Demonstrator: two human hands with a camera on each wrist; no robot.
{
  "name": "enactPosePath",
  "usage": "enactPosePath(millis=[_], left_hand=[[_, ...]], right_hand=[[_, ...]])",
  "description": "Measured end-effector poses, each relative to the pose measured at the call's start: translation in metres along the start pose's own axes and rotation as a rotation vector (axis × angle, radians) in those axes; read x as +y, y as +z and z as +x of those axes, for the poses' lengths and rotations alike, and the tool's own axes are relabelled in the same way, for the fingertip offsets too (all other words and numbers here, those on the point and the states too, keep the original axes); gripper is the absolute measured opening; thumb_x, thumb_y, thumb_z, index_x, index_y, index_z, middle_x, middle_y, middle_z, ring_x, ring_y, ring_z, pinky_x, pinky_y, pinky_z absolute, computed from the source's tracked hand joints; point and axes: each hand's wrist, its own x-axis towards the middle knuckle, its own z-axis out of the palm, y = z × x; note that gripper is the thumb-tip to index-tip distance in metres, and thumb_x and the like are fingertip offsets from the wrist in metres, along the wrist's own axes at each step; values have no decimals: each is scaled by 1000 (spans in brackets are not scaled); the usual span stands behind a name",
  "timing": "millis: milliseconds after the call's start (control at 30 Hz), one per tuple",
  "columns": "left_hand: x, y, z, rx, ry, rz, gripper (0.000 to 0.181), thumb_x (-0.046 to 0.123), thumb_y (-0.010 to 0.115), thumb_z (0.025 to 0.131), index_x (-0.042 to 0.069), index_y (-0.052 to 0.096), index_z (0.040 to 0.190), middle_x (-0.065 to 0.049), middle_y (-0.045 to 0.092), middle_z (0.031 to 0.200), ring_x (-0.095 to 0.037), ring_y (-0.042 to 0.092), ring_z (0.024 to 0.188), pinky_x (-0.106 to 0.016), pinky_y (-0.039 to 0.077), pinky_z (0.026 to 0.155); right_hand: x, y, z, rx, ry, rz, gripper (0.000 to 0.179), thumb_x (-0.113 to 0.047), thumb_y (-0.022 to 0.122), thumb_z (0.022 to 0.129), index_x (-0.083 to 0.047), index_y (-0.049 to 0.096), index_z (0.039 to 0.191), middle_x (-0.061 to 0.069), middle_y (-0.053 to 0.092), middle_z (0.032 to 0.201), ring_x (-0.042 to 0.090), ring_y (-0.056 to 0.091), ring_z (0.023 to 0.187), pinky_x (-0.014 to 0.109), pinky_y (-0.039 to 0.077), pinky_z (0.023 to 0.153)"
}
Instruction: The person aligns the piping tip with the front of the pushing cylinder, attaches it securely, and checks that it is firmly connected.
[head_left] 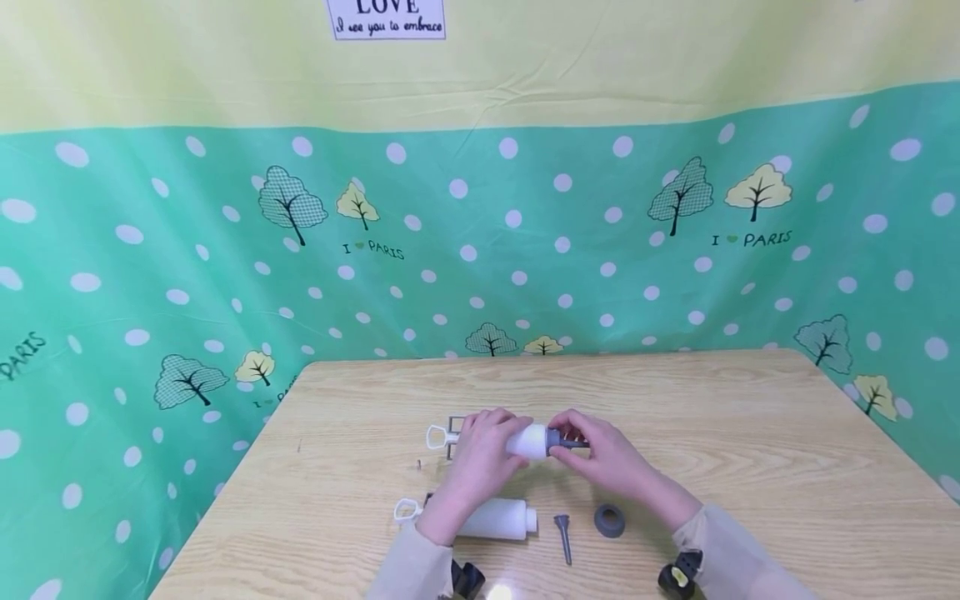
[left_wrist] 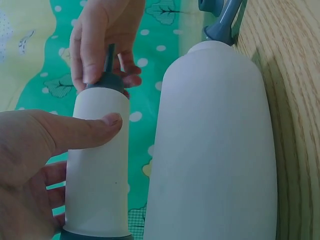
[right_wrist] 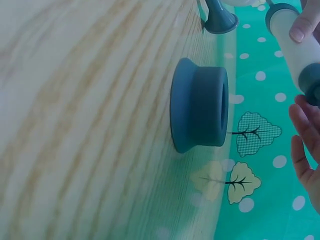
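Note:
My left hand [head_left: 483,454] grips a white piping syringe [head_left: 528,442] round its barrel, thumb laid across it in the left wrist view. The syringe lies sideways above the table, its white ring handle [head_left: 437,437] out to the left. At its other end my right hand [head_left: 611,454] holds the grey end cap [left_wrist: 106,81] between thumb and fingers. A thin dark nozzle [left_wrist: 109,57] sticks out of that cap. Below my left wrist a second white syringe [head_left: 498,518] lies on the table with its neck uncapped. Beside it are a loose grey nozzle [head_left: 564,540] and a grey ring cap [right_wrist: 200,107].
The wooden table [head_left: 750,417] reaches back to a green dotted curtain [head_left: 525,275]. A tiny scrap [head_left: 418,464] lies left of the hands. Black wrist cameras [head_left: 678,575] hang below both sleeves.

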Motion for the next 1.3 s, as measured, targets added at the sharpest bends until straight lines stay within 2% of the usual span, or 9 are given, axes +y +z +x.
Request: enactPosePath(millis=[267, 400, 500, 633, 733, 833, 967, 1133, 1300], left_hand=[[3, 2, -1, -13, 6, 10, 51, 24, 77, 68, 20, 61, 117, 1, 63, 109, -18, 55, 100, -40, 36, 91], [3, 2, -1, -21, 4, 16, 52, 25, 77, 69, 20, 61, 118, 1, 62, 109, -18, 55, 100, -40, 37, 91], [3, 2, -2, -20, 1, 18, 53, 25, 77, 68, 20, 61, 118, 1, 62, 110, -19, 55, 100, -41, 37, 91], [1, 2, -2, -15, 0, 23, 53, 26, 77, 68, 19, 61, 117, 0, 62, 109, -19, 55, 99, -40, 37, 90], [0, 3, -1, -8, 3, 23, 52, 26, 78, 67, 19, 62, 116, 0, 63, 108, -19, 56, 98, -40, 37, 89], [0, 3, -1, 2, 10, 21, 52, 25, 78, 67, 18, 62, 115, 0, 63, 107, -19, 56, 98, -40, 37, 89], [0, 3, -1, 5, 13, 23, 51, 24, 78, 67, 18, 62, 115, 0, 63, 107, -19, 56, 97, -40, 37, 89], [1, 1, -1, -3, 4, 27, 52, 25, 78, 67, 19, 62, 116, 0, 63, 108, -19, 56, 98, -39, 37, 89], [2, 4, -2, 13, 1, 21, 51, 25, 78, 67, 19, 62, 115, 1, 63, 107, -18, 56, 98, -39, 37, 89]], right_hand=[[2, 0, 1, -64, 85, 61, 19, -32, 42, 96, -18, 52, 102, -11, 58, 71, 13, 59, 66, 22, 45, 60], [3, 0, 1, -72, 94, 38, 19, -32, 40, 97, -18, 53, 101, -12, 57, 70, 9, 56, 64, 21, 44, 59], [2, 0, 0, -57, 79, 18, 20, -36, 47, 94, -19, 53, 102, -13, 57, 76, 4, 55, 69, 23, 46, 63], [2, 0, -1, -19, 2, -13, 34, -39, 64, 81, -20, 52, 106, -15, 54, 91, 2, 54, 79, 24, 49, 70], [1, 0, 0, -2, -63, -35, 42, -31, 73, 75, -19, 51, 108, -14, 51, 97, 3, 54, 81, 23, 49, 70], [1, -1, 0, 0, -96, -39, 41, -22, 74, 74, -18, 51, 108, -13, 50, 99, 4, 55, 81, 22, 49, 70], [0, -1, 0, 2, -96, -29, 35, -22, 70, 78, -18, 52, 107, -12, 53, 97, 5, 56, 79, 24, 50, 69], [1, -1, 0, -17, -58, 1, 26, -32, 61, 86, -20, 51, 107, -13, 55, 92, 3, 55, 74, 27, 50, 64], [2, 1, -1, -37, -32, 15, 26, -32, 56, 89, -17, 47, 108, -12, 57, 89, 1, 53, 70, 21, 46, 58]])
